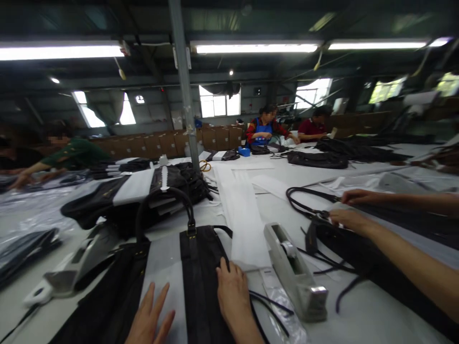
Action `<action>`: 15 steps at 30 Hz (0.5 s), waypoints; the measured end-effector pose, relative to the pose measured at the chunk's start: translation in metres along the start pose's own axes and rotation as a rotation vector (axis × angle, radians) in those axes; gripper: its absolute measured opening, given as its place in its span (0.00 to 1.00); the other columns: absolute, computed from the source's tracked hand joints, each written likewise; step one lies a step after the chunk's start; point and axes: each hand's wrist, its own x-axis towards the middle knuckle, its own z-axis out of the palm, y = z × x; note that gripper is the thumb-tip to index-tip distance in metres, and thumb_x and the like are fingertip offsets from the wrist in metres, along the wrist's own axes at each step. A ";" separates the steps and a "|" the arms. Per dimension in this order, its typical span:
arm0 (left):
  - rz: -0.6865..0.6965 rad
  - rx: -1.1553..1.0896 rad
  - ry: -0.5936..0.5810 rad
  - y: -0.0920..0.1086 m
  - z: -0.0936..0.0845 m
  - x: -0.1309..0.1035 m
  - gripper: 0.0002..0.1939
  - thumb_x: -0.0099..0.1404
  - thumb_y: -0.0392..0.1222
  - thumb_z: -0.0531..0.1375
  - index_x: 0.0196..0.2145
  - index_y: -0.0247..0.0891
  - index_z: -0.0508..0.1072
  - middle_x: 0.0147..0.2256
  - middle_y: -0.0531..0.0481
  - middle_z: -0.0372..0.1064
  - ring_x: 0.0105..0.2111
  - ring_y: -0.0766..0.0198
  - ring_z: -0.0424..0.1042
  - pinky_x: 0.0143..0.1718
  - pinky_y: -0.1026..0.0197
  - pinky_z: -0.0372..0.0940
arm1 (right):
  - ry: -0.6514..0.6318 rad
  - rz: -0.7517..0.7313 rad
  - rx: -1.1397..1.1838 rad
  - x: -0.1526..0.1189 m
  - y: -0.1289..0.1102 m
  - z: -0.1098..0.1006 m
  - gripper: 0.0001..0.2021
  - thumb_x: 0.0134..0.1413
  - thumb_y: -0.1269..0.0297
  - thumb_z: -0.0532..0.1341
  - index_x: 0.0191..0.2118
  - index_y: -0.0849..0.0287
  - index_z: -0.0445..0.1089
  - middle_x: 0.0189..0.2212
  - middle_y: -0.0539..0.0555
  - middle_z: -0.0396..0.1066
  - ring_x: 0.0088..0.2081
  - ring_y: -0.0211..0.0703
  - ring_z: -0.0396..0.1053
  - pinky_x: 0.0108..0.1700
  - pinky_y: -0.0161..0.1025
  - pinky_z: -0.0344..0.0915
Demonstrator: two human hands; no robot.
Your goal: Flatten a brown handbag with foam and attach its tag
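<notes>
A black handbag (202, 277) lies on the white table in front of me, its looped handles pointing away. A pale wrapping strip (163, 267) runs across its middle. Over the lower part of this strip is my left hand (150, 315), its fingers spread and holding nothing. My right hand (233, 291) rests on the bag's right edge, fingers extended and empty. Black straps (272, 306) trail out to the right of that hand.
Grey tape dispensers stand right (296, 272) and left (84, 258) of the bag. Stacked bags (139, 191) lie beyond, by a metal post (184, 86). At right, a co-worker's hands (353, 220) touch another black bag (369, 253). Other people work farther back.
</notes>
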 end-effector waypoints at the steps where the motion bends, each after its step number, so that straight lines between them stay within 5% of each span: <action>1: -0.016 0.037 0.034 -0.003 -0.012 0.006 0.30 0.66 0.54 0.45 0.62 0.41 0.58 0.66 0.41 0.45 0.65 0.46 0.44 0.60 0.43 0.53 | 0.006 -0.007 0.002 0.002 0.001 0.000 0.18 0.65 0.64 0.47 0.56 0.58 0.65 0.47 0.61 0.71 0.48 0.52 0.68 0.50 0.50 0.64; 7: -0.280 0.446 0.130 -0.050 -0.072 0.023 0.34 0.63 0.57 0.51 0.64 0.46 0.51 0.65 0.35 0.44 0.64 0.32 0.39 0.58 0.35 0.47 | -0.004 0.017 0.004 0.007 0.004 -0.004 0.17 0.66 0.63 0.47 0.54 0.53 0.67 0.43 0.57 0.72 0.45 0.48 0.69 0.44 0.44 0.64; 11: -0.366 0.518 -0.036 -0.099 -0.059 0.000 0.30 0.65 0.52 0.49 0.64 0.49 0.52 0.65 0.37 0.42 0.60 0.31 0.51 0.53 0.33 0.52 | 0.043 0.065 -0.034 0.007 0.003 -0.004 0.17 0.65 0.64 0.48 0.56 0.58 0.64 0.44 0.59 0.71 0.46 0.49 0.69 0.43 0.43 0.64; 15: -0.489 0.342 -0.085 -0.123 -0.040 -0.019 0.30 0.68 0.54 0.39 0.65 0.47 0.49 0.59 0.35 0.56 0.50 0.38 0.66 0.45 0.36 0.62 | 0.076 0.113 -0.148 0.006 -0.003 -0.007 0.15 0.64 0.60 0.50 0.48 0.61 0.68 0.41 0.61 0.70 0.43 0.53 0.69 0.39 0.45 0.64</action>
